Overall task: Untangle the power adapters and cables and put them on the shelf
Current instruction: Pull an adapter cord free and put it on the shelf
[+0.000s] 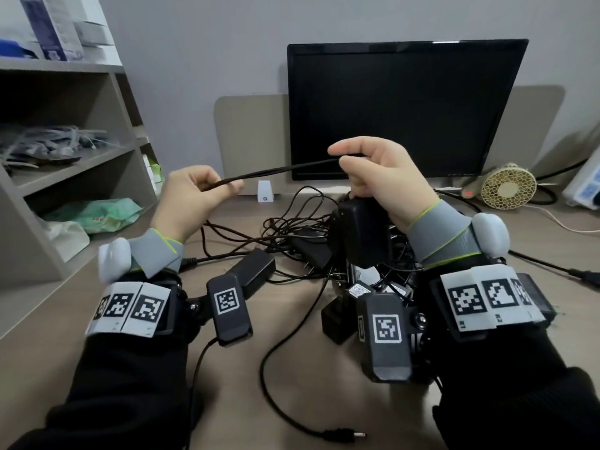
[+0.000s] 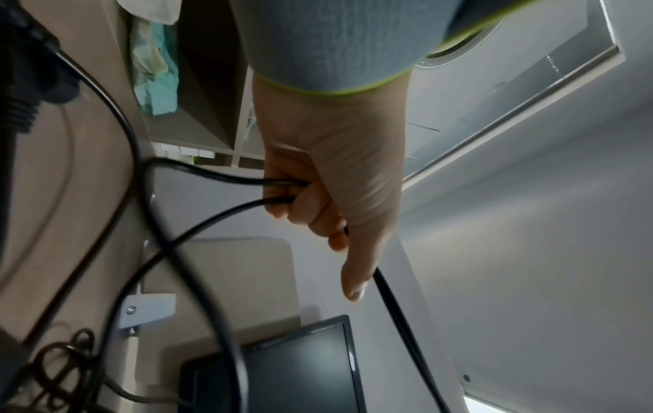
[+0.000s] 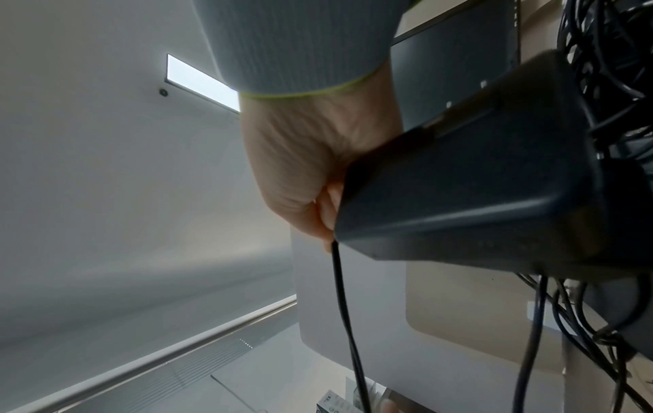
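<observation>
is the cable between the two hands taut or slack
Taut: the cable runs straight from the left hand to the right hand, no sag.

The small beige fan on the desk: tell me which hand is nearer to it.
Right. The right hand is raised in front of the monitor, just left of the fan. The left hand is further left, toward the shelf.

both hands raised, left hand (image 1: 191,196) and right hand (image 1: 383,177) fingers curled.
</observation>
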{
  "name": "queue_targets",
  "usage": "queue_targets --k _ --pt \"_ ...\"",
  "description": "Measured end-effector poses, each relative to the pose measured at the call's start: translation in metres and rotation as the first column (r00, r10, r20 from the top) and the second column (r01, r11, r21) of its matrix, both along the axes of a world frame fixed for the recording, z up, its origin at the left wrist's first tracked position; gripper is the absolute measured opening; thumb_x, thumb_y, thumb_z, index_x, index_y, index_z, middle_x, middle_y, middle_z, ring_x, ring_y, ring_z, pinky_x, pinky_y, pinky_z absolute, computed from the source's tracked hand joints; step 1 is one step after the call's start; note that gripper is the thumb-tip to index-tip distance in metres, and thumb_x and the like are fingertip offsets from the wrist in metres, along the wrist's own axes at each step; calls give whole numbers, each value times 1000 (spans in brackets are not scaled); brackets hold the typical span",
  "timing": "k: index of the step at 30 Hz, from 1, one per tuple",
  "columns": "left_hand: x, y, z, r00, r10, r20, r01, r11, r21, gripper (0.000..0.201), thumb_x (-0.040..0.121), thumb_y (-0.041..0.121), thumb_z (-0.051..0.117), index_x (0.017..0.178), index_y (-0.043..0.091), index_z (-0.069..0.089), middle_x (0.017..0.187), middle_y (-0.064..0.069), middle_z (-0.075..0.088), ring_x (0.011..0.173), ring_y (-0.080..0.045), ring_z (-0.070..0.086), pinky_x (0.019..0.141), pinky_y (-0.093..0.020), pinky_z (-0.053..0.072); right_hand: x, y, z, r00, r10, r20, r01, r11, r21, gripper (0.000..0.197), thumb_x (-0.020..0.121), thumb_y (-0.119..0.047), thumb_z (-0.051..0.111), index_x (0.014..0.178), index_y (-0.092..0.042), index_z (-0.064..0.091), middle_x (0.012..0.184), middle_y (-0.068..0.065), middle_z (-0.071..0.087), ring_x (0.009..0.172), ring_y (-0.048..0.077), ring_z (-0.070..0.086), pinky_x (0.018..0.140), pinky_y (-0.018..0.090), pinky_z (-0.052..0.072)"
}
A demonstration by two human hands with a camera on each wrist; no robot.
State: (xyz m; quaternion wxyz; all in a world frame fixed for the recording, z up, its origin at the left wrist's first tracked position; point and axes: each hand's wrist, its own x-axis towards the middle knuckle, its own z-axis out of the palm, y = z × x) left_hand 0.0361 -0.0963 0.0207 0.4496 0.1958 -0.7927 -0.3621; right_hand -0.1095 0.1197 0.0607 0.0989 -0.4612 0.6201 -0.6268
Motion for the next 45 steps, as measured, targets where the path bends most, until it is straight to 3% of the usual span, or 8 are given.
queue_targets --k 6,13,19,22,30,35,41,45 --pt "2 -13 -12 998 -8 61 2 995 99 40 85 34 66 55 18 45 43 9 31 40 -6 26 48 -26 23 -14 2 3 987 -110 114 128 978 -164 27 93 1 42 93 -16 63 45 -16 35 41 2 30 49 20 32" --pt "-33 43 19 973 -231 15 230 973 28 37 85 49 41 60 21 42 42 11 37 42 -4 31 48 -28 25 15 -34 -15 982 39 -184 1 977 212 30 94 -21 56 115 0 59 66 -16 50 48 -4 42 56 12 32" --pt "-46 72 16 941 -308 139 327 933 -150 34 89 40 35 66 21 52 64 12 52 64 -2 48 69 -23 38 25 -35 -20 960 157 -231 -66 931 358 30 88 -19 61 63 -10 48 43 -15 37 44 1 35 48 19 34" --pt "-46 69 18 960 -257 108 278 916 -288 46 92 44 33 78 11 62 82 2 50 84 -9 47 82 -24 38 27 -35 -21 962 152 -226 -60 928 367 42 86 -31 62 80 10 53 59 2 41 54 12 40 53 28 37" --pt "-55 77 6 888 -452 80 459 880 -124 49 93 42 33 133 19 49 119 -12 55 113 -14 51 99 -17 36 21 -37 -22 980 33 -199 18 969 248 35 97 -14 43 63 -22 43 51 -12 45 42 -1 46 52 19 33" --pt "-56 88 6 825 -565 28 564 825 36 51 94 25 38 144 28 29 133 14 49 115 6 48 100 -14 35 17 -35 -18 1000 4 -10 -3 993 120 33 101 -7 34 70 -10 47 50 -6 45 34 -2 42 43 15 34" --pt "-53 78 -2 866 -468 175 476 880 1 22 93 6 52 106 20 61 59 16 60 59 0 53 64 -13 43 1 -23 -10 987 -16 162 16 1000 -3 42 104 -23 30 79 -11 61 33 -13 30 32 4 28 46 22 31" --pt "-45 45 -12 915 -304 266 338 937 -92 21 89 15 51 81 29 64 56 13 58 61 -3 55 70 -24 46 -6 -14 -4 972 -80 220 102 990 -93 43 103 -23 28 78 -11 61 39 -12 25 37 8 23 54 31 34"
